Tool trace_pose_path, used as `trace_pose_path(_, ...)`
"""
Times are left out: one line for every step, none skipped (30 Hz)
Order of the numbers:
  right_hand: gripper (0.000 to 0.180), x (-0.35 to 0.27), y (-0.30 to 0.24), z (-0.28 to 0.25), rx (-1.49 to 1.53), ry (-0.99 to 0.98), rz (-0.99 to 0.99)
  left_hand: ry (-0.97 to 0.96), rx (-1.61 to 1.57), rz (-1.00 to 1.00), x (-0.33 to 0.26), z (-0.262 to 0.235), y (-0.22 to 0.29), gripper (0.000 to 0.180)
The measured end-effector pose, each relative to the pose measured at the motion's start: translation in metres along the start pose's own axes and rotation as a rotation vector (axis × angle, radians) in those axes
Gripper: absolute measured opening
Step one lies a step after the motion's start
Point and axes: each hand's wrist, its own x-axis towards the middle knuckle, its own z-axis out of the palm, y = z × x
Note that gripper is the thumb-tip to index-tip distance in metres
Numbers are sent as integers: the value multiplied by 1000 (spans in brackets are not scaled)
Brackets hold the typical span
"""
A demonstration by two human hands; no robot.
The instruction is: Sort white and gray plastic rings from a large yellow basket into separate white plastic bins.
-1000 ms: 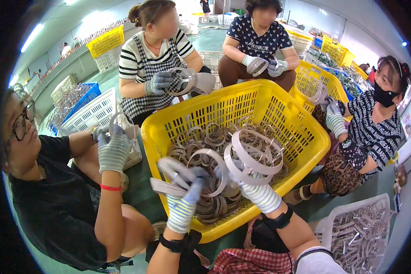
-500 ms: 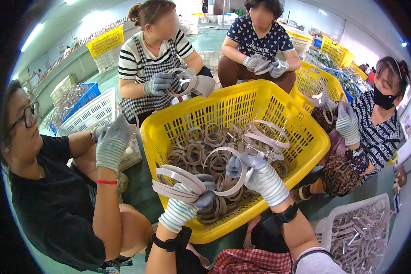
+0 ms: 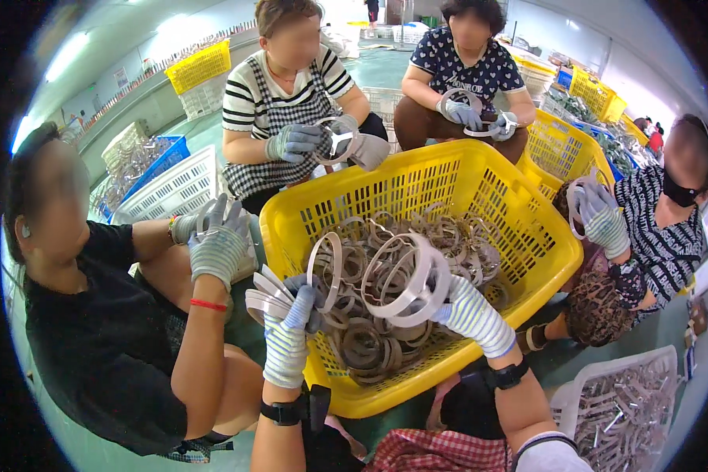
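The gloved left hand [image 3: 291, 326] grips a stack of flat strips [image 3: 266, 295] beside the near-left corner of the yellow basket [image 3: 527, 236]. The gloved right hand [image 3: 464, 311] holds several pale rings [image 3: 409, 275] above the heap of rings [image 3: 377, 346] in the basket. A white crate [image 3: 617, 401] sits lower right. Four other people sit around the basket, each with gloved hands on rings.

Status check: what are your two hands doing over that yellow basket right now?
Left hand gripping a stack of pale rings. Right hand lifting joined rings above yellow basket. Nothing blocking.
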Motion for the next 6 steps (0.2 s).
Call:
trace_pose_path(37,-1,3,2,74,-27,25,0,2,-10,0,1,1,26)
trace_pose_path(39,-1,4,3,148,-54,49,-1,4,-20,0,2,1,26)
trace_pose_path(43,-1,-3,2,95,-86,42,1,5,-21,0,1,1,26)
trace_pose_path(43,-1,-6,3,96,-87,43,-1,15,-26,-1,1,1,27)
trace_pose_path(44,0,-7,4,102,-101,76,-3,24,-31,-2,-1,0,29)
trace_pose_path(45,0,-8,4,105,-112,109,-4,23,-31,-2,0,1,29)
